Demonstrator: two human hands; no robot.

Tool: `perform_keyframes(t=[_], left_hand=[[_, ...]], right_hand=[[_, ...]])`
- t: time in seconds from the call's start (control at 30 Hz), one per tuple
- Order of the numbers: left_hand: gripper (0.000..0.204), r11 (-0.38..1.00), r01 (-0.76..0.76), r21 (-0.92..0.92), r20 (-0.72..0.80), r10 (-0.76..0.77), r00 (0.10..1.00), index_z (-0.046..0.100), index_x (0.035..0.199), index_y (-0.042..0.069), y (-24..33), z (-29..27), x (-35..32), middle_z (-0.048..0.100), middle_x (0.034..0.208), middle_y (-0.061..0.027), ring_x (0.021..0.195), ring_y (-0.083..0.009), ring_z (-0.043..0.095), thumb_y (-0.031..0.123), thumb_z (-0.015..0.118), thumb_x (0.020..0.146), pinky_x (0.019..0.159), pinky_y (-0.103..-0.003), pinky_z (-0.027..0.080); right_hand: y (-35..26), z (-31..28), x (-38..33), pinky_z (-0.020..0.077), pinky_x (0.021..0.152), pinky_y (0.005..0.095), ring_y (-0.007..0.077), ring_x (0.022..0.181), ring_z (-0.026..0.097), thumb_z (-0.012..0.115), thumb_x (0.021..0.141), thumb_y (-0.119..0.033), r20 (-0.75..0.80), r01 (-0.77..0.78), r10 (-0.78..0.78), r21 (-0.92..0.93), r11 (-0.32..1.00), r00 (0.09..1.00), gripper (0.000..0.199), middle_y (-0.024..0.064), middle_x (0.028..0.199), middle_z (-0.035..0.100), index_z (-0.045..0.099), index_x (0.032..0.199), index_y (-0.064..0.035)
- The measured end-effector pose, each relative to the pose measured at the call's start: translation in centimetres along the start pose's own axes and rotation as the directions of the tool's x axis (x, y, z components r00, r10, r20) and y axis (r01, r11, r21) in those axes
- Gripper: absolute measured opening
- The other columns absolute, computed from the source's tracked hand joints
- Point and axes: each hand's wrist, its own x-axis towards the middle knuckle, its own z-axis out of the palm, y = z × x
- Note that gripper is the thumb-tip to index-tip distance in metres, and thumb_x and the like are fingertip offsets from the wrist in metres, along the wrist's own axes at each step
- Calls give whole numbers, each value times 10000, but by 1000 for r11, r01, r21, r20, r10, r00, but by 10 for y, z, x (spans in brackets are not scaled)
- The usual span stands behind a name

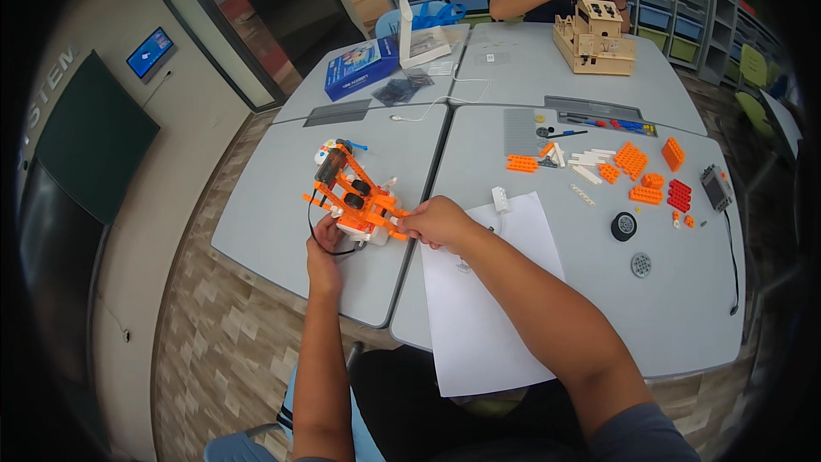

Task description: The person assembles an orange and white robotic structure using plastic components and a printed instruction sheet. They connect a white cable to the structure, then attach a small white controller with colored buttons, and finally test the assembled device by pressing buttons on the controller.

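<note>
An orange and white building-brick model (369, 216) with black wheels and a dark block on top stands at the left table's inner side. My left hand (323, 244) is closed round its lower left side, where a black cable (311, 221) loops down. At the model's right end, my right hand (439, 222) pinches an orange part; the fingertips are partly hidden. Under my right forearm lies a white sheet of paper (492, 308) with a small drawing, reaching over the table's front edge. A white connector block (500, 198) with a cable rests at the sheet's far edge.
Loose orange bricks (631, 160), white beams (590, 158) and red bricks (679, 195) lie to the right, near a black wheel (624, 226) and grey battery box (717, 187). A blue box (362, 67) stands far left. Across the table, a person handles a wooden model (599, 41).
</note>
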Motion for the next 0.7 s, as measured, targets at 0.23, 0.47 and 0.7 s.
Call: perform_keyframes(t=[0.23,0.47,0.7], left_hand=[[638,1000,13,-8,-4,-13,1000,499,1419,-62,1,1,-1,588,1438,-184,1392,-273,512,445,239,1132,1216,-427,322],[590,997,51,-55,16,-50,999,468,1459,-33,-1,-2,-3,546,1498,-187,1424,-263,493,422,268,1141,1216,-394,327],[570,997,52,-55,9,-52,999,485,1452,-17,-1,1,-1,567,1481,-173,1419,-248,502,413,280,1140,1217,-379,328]], right_hand=[[-1,1,3,312,435,279,90,471,419,776,840,-101,-17,-31,31,-1,1000,999,132,26,628,586,718,808,13],[0,6,-1,331,420,298,119,451,438,753,826,-94,-84,1,2,37,999,996,127,50,616,617,746,770,19],[2,1,5,318,409,305,126,466,447,766,824,-90,-34,-18,18,-2,1000,999,119,61,641,600,759,789,24]])
